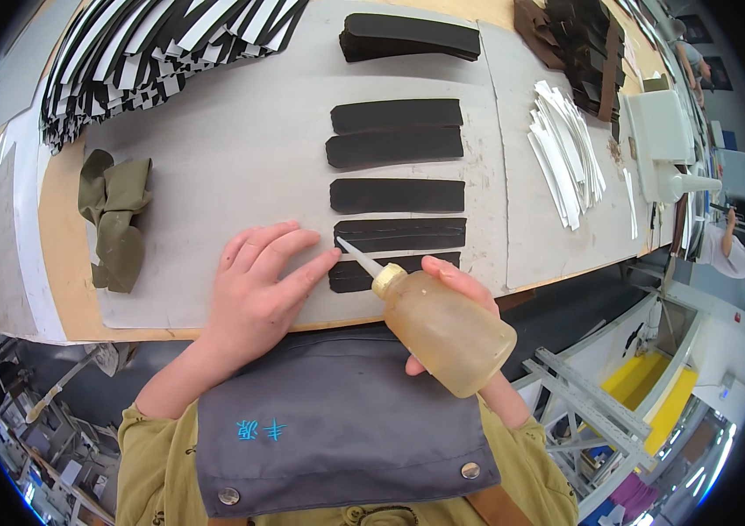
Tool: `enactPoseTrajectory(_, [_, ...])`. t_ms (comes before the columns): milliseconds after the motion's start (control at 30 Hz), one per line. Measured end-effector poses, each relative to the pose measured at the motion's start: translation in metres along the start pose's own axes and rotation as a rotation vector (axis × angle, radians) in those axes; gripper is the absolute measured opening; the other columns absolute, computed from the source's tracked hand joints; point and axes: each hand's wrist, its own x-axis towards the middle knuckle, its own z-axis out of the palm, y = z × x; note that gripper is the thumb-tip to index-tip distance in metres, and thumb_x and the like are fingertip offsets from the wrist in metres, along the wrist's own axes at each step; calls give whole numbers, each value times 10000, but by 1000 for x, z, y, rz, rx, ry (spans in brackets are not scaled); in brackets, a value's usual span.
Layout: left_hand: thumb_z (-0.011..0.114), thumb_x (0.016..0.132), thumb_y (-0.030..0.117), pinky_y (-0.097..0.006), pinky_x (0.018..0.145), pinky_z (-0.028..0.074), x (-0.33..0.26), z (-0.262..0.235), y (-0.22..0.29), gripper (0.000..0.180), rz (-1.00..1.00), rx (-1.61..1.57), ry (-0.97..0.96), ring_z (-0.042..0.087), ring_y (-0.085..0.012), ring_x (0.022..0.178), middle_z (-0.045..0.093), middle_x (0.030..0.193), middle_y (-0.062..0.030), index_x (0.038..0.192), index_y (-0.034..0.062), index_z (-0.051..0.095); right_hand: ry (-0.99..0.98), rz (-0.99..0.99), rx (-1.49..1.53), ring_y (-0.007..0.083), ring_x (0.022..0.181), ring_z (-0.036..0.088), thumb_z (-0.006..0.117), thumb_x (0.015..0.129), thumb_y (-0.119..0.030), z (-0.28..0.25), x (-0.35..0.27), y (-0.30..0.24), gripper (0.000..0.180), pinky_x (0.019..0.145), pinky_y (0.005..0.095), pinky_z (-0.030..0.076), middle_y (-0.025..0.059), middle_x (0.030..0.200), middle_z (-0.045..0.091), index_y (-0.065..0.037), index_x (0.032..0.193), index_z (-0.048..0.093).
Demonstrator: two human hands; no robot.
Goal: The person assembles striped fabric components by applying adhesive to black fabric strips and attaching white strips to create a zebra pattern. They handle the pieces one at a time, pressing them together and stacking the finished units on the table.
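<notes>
My right hand (456, 289) grips a translucent squeeze bottle (442, 329) of yellowish glue, its white nozzle tip touching the left end of a black strip (403, 234). My left hand (258, 289) rests flat on the grey mat, fingertips pressing the left end of the nearest black strip (390, 272). Three more black strips (397, 158) lie in a column beyond them. Thin glue lines show on the strip under the nozzle.
A grey mat (241, 158) covers the wooden table. A stack of black strips (407, 37) lies at the far edge, black-and-white strips (153, 53) at far left, an olive cloth (114, 215) at left, white strips (565, 149) and a white bottle (688, 184) at right.
</notes>
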Motion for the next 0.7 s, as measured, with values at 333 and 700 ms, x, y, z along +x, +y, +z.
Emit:
enactPoseTrajectory(333, [696, 922, 303, -514, 1209, 284, 24, -12, -7, 585, -64, 134, -204, 445, -305, 1458, 525, 1545, -41, 1481, 174, 584, 573, 257, 722, 144, 1296, 572, 840, 762, -644, -28, 4, 5, 1165, 846, 236, 575, 104, 1631, 416, -63, 1610, 290])
enactPoseTrajectory(700, [652, 955, 412, -547, 1263, 194, 28, -7, -12, 611, -30, 157, -263, 398, -306, 1510, 507, 1572, -47, 1510, 175, 556, 744, 336, 238, 207, 1224, 633, 894, 668, -667, -53, -9, 3, 1203, 708, 244, 583, 141, 1557, 497, -56, 1561, 367])
